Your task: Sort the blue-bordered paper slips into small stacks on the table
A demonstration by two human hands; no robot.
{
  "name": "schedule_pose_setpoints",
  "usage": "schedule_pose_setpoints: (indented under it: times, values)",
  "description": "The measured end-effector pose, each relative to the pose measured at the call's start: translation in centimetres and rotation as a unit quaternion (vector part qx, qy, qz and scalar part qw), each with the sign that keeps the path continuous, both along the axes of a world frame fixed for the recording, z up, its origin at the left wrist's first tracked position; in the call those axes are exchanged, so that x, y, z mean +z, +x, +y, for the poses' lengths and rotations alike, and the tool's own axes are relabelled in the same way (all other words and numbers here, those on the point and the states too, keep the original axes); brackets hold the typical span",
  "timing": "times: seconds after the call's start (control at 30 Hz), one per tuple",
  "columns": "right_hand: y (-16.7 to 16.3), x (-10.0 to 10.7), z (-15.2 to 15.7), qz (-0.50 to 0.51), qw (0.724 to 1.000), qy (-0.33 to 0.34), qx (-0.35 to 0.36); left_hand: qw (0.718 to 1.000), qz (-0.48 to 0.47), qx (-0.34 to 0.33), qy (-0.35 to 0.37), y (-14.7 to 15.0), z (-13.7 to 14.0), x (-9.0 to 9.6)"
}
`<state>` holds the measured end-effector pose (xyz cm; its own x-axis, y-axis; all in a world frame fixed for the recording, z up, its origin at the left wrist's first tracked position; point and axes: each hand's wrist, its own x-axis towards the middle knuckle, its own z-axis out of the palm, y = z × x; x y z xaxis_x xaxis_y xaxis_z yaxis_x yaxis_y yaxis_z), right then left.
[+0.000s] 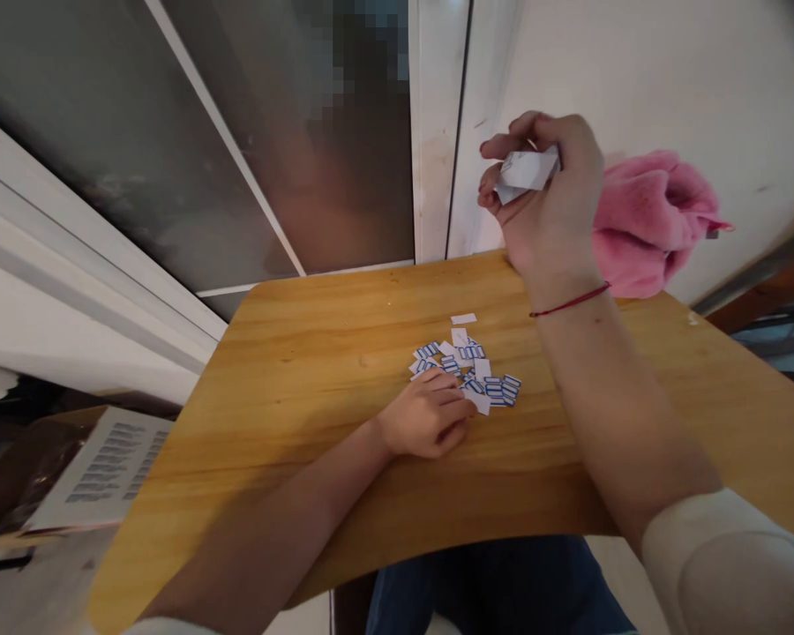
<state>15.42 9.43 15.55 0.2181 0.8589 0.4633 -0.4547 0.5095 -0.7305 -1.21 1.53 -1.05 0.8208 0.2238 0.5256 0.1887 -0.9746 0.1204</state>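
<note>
My right hand (pixel 556 176) is raised above the far side of the table, its fingers curled around several folded white paper slips (pixel 529 170). A thin red cord circles that wrist. Lower down, my left hand (pixel 430 413) rests on the wood at the near edge of a loose pile of small paper slips (pixel 473 353), some plain white and some printed with blue-outlined boxes. Its fingers are bent inward, and the fingertips lie against a white slip (pixel 480 401). What sits inside that curl, if anything, is hidden.
The wooden table (pixel 304 353) has rounded corners and stands against a glazed sliding door (pixel 238 132). A pink plush cloth (pixel 662 220) is behind my right wrist, by the white wall. One lone slip (pixel 464 318) lies beyond the pile. A cardboard box (pixel 106 467) is at the left.
</note>
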Motion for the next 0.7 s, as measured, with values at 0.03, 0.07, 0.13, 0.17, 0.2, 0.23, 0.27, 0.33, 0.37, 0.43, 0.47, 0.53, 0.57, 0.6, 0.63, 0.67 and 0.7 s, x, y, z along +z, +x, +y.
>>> schedule_pose_setpoints:
  times: [0.03, 0.07, 0.13, 0.17, 0.2, 0.23, 0.27, 0.33, 0.37, 0.43, 0.47, 0.53, 0.57, 0.6, 0.63, 0.67, 0.7]
  values:
    - [-0.1, -0.1, 0.0, -0.010, 1.000, 0.000, 0.002, 1.000, -0.004, 0.001, 0.001, 0.0, 0.0, 0.0]
    - [-0.2, -0.1, 0.1, -0.016, 1.000, 0.005, 0.006, 1.000, -0.007, 0.002, 0.001, 0.0, 0.0, 0.0]
    - [-0.2, -0.3, 0.2, -0.023, 0.999, 0.017, 0.015, 1.000, -0.011, 0.006, -0.001, 0.0, 0.0, 0.1]
    - [-0.2, -0.3, 0.2, -0.025, 0.999, 0.021, 0.017, 1.000, -0.014, 0.010, -0.004, -0.1, 0.0, 0.1]
    - [-0.2, -0.3, 0.1, -0.027, 0.999, 0.023, 0.019, 1.000, -0.019, 0.017, -0.006, -0.1, 0.0, 0.1]
    - [-0.1, -0.2, 0.0, -0.029, 0.999, 0.022, 0.021, 0.999, -0.029, 0.027, -0.010, -0.2, 0.0, 0.1]
    - [0.0, -0.1, -0.1, -0.031, 0.999, 0.022, 0.021, 0.998, -0.041, 0.042, -0.017, -0.3, 0.0, 0.2]
    - [0.3, 0.2, -0.4, -0.039, 0.999, 0.022, 0.021, 0.993, -0.069, 0.086, -0.040, -0.4, 0.2, 0.2]
    - [0.4, 0.4, -0.4, -0.046, 0.999, 0.021, 0.016, 0.988, -0.082, 0.116, -0.058, -0.4, 0.3, 0.3]
    - [0.8, 0.3, -0.1, -0.074, 0.997, 0.018, -0.007, 0.972, -0.092, 0.193, -0.098, -0.3, 0.7, 0.2]
    - [0.9, 0.0, 0.3, -0.094, 0.995, 0.014, -0.029, 0.960, -0.089, 0.238, -0.118, -0.2, 0.9, 0.2]
    - [1.3, -1.7, 1.2, -0.155, 0.984, 0.005, -0.088, 0.931, -0.069, 0.322, -0.158, 0.0, 1.3, -0.1]
    - [1.5, -3.0, 1.7, -0.213, 0.969, -0.011, -0.121, 0.918, -0.053, 0.351, -0.177, 0.2, 1.4, -0.2]
    - [1.7, -4.7, 2.0, -0.307, 0.941, -0.030, -0.140, 0.908, -0.035, 0.368, -0.195, 0.3, 1.5, -0.4]
    - [1.9, -6.7, 2.1, -0.356, 0.924, -0.043, -0.131, 0.903, -0.016, 0.374, -0.211, 0.4, 1.5, -0.6]
    - [2.1, -8.8, 2.0, -0.400, 0.907, -0.056, -0.117, 0.901, 0.004, 0.372, -0.223, 0.4, 1.5, -0.7]
    - [2.2, -11.0, 1.6, -0.438, 0.892, -0.062, -0.092, 0.903, 0.024, 0.363, -0.230, 0.4, 1.5, -0.8]
